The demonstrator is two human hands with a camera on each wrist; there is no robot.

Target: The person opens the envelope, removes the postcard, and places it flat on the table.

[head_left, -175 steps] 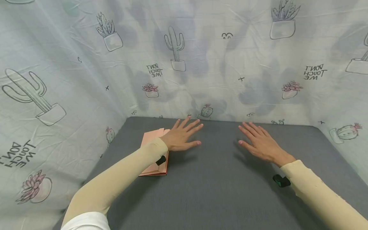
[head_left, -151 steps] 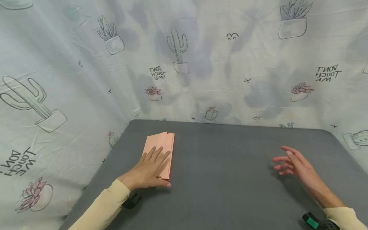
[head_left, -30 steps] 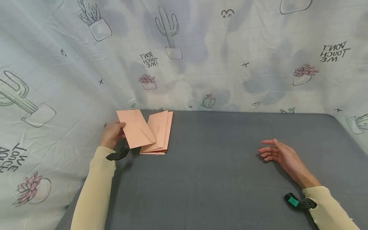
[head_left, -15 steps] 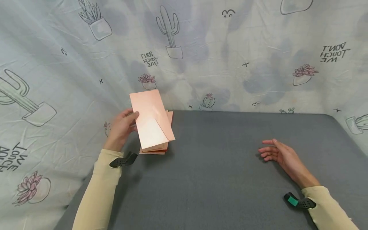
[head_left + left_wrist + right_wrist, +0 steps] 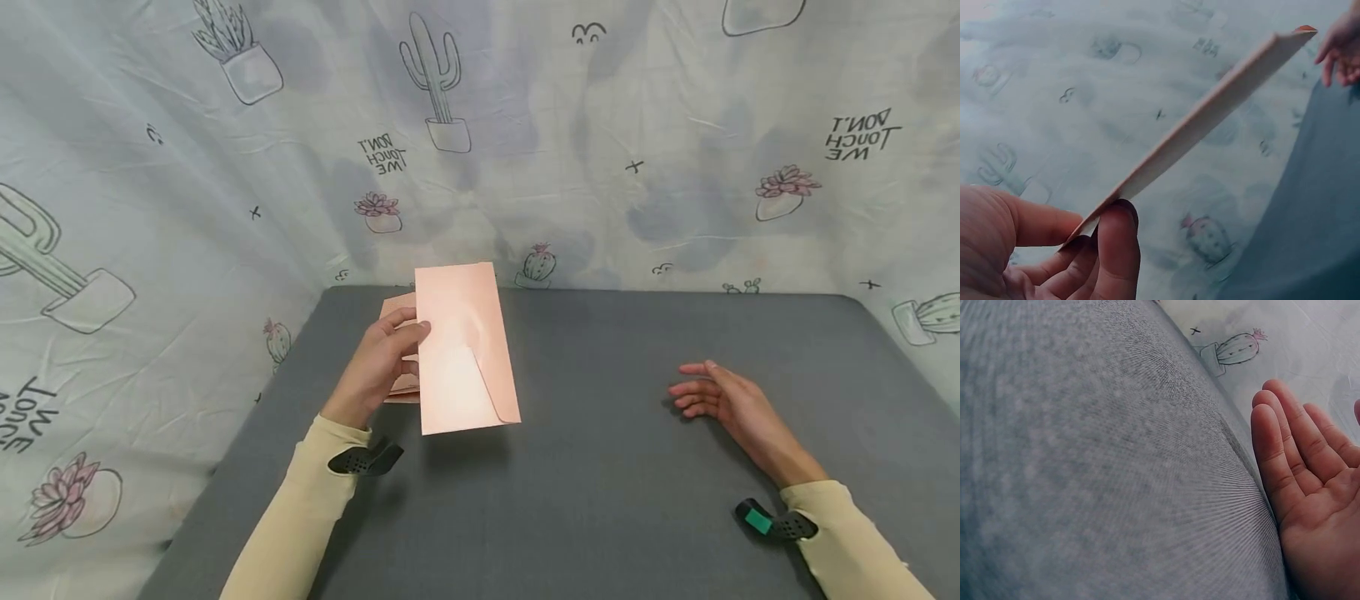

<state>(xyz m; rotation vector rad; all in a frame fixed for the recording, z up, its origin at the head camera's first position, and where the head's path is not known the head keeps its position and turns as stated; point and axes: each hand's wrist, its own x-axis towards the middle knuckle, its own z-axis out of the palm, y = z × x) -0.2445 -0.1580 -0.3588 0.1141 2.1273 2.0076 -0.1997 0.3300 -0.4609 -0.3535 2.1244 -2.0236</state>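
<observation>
My left hand [image 5: 381, 358] pinches a pale pink envelope [image 5: 461, 358] by its left edge, thumb on the near face and fingers behind. The envelope is held up above the table, its slanted flap line facing the head camera. In the left wrist view the envelope [image 5: 1191, 134] shows nearly edge-on between thumb and fingers. Behind it lies a stack of similar pink envelopes [image 5: 405, 387], mostly hidden by the left hand and the held envelope. My right hand [image 5: 735, 412] rests on its side on the table at the right, fingers relaxed and holding nothing.
A grey cloth-covered table [image 5: 585, 500] spreads under both hands. Behind it and along the left hangs a pale curtain [image 5: 510, 150] printed with cacti and lettering. Each wrist wears a black strap, the right strap [image 5: 776, 523] with a green patch.
My left hand has lifted the envelope off the stack and carried it rightward, turning it more upright and toward the head camera. The right hand has stayed in place over the last second.
</observation>
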